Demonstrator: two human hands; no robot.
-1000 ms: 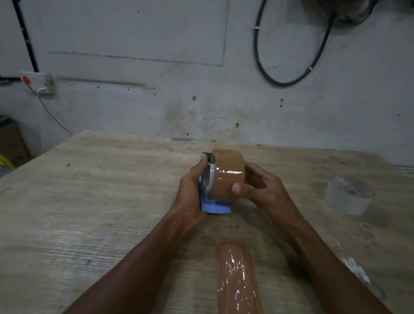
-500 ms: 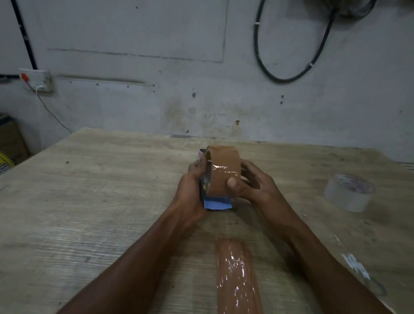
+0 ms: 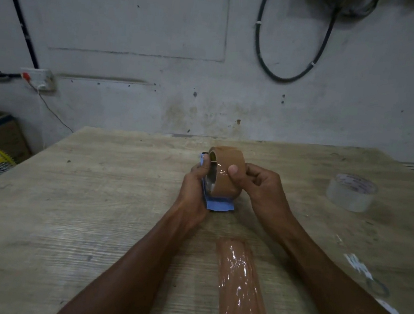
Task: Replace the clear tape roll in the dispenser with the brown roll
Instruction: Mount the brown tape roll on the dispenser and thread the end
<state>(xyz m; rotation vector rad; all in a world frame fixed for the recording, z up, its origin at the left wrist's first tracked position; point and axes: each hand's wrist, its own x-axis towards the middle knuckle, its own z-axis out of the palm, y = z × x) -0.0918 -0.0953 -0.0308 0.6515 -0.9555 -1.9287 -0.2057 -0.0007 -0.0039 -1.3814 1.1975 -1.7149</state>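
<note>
A left hand (image 3: 193, 188), fingers (image 3: 206, 165) clamped on the blue dispenser (image 3: 218, 205), steadies it while the right hand (image 3: 261, 188) pinches the brown roll (image 3: 227, 174) against the dispenser's side, with the clear roll (image 3: 350, 192) well to its right; pushed crooked, the brown roll may jam or slip off, I'd judge.

Loose roll (image 3: 350, 195) right of dispenser (image 3: 219, 205)

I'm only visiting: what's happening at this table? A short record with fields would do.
left hand: grips the blue dispenser
right hand: holds the brown roll, thumb on its outer face
brown roll: in the dispenser; fully seated or not, cannot tell
clear roll: on the table, to the right, untouched
brown tape strip: stuck on the table's near part
</note>
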